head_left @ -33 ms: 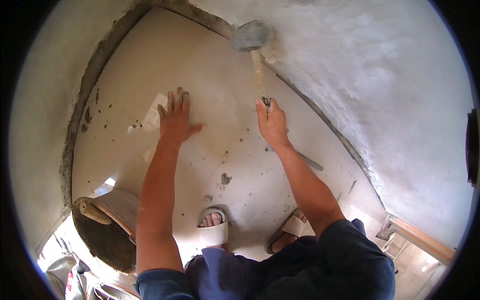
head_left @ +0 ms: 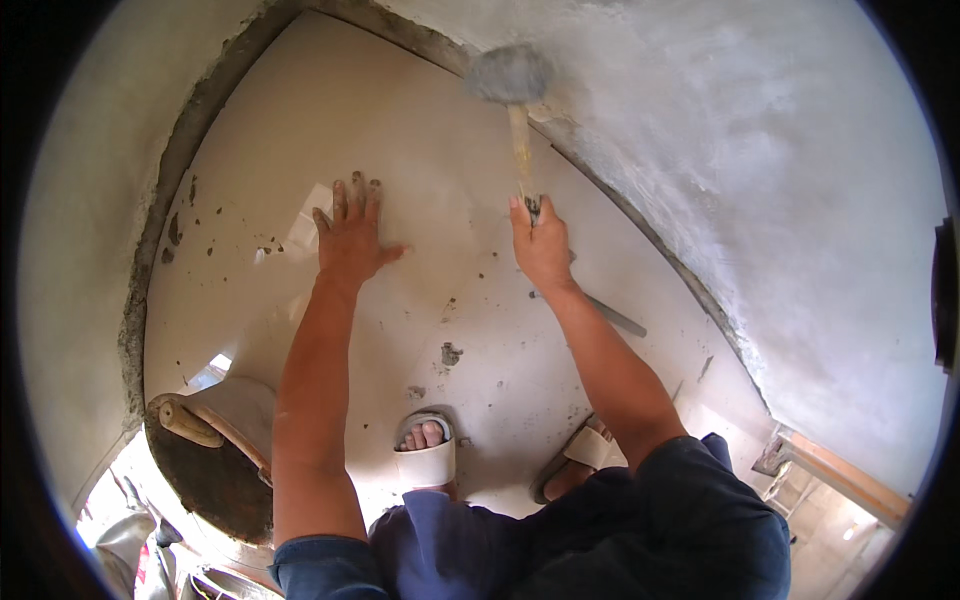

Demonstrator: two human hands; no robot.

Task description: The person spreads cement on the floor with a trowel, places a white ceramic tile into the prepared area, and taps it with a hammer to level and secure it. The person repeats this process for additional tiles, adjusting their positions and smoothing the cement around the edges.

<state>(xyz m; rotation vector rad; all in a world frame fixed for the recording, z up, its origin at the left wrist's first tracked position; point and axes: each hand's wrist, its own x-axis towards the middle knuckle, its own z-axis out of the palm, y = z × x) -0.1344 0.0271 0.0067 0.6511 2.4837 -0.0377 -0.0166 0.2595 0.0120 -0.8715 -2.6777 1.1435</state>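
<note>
Nearest the camera, the person's dark blue trousers (head_left: 640, 540) filled the lower edge, and below the knees two feet in pale slide sandals stood on the floor, the left sandal (head_left: 428, 455) square to the view and the right sandal (head_left: 580, 455) turned outward. To the left of them sat a round bucket (head_left: 215, 480) holding dark mortar, with a pale handle lying across its rim. Both bare forearms reached forward from there over a large cream floor tile (head_left: 440, 180), glossy and flecked with small dark spots of mortar. The left hand (head_left: 350, 240) lay flat on the tile, palm down, fingers stretched out and slightly spread, gripping nothing. The right hand (head_left: 543, 250) was closed in a fist around the lower end of a pale wooden handle. That handle belonged to a rubber mallet (head_left: 510, 75), whose grey head looked blurred and stood at the tile's far edge, near the rough band of mortar bordering it. Beyond the tile rose grey plastered walls (head_left: 800, 200) on the right and left. A wooden batten (head_left: 845, 478) lay at the lower right.
</note>
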